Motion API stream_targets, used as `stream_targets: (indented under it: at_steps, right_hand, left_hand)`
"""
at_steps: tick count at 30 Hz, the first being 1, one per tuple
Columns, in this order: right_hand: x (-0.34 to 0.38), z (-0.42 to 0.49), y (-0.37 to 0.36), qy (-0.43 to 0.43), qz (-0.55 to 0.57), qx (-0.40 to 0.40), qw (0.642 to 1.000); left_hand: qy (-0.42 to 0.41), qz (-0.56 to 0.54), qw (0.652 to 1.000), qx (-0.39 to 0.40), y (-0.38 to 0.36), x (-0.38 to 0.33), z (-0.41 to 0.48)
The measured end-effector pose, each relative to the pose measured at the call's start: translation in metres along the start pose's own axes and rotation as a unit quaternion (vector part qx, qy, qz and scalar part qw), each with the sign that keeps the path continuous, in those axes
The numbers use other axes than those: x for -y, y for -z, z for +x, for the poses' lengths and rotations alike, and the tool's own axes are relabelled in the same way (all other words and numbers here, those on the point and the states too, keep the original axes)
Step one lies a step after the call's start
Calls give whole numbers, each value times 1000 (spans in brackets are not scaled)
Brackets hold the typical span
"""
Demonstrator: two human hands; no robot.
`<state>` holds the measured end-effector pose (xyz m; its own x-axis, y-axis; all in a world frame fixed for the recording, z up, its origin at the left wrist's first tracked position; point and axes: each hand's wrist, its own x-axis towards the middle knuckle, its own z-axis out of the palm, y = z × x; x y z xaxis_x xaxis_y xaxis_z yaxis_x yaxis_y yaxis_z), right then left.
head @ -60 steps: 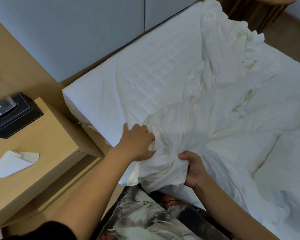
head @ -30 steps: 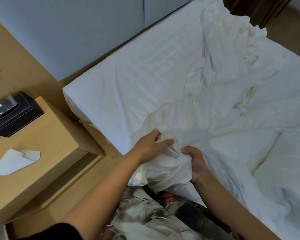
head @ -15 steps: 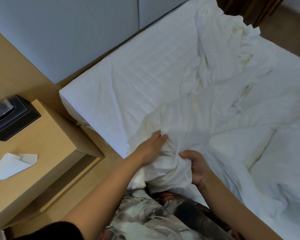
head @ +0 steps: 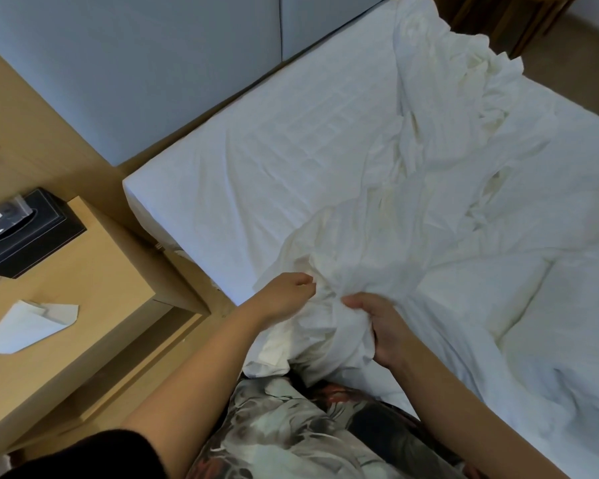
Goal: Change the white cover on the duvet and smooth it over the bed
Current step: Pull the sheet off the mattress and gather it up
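Bunching white cover (head: 360, 243), left grip (head: 286, 297) newly curled into it from flat, right grip (head: 384, 331) still clutching it.

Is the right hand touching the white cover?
Touching. The head view shows the right hand gripping a bunch of the white cover, fingers curled into it.

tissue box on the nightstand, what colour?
Black tissue box, seen in the head view.

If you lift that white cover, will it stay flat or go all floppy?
Probably floppy: the white cover bunches into folds where the right hand grips it. Likely light for its size, since thin crumpled ridges stand up across the bed. It would sag, not hold flat.
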<state>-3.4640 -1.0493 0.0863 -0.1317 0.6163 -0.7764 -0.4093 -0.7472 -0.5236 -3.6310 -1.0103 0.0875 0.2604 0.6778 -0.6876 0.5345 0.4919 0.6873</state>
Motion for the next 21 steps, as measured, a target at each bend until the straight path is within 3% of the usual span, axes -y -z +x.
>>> stream_targets:
  at_steps: [9, 13, 17, 21]
  right_hand:
    - [0, -7, 9, -44, -56, 90, 993]
    - [3, -7, 16, -52, -24, 131, 990]
    - [-1, -9, 22, -38, 31, 143, 989]
    - [-2, -9, 17, -22, 113, 143, 983]
  left_hand:
    - [56, -51, 993, -86, 1, -13, 11]
    - [80, -107, 981, -141, 0, -17, 14]
    - [186, -209, 954, -104, 3, -13, 15]
    - [194, -391, 898, -48, 18, 1, 5]
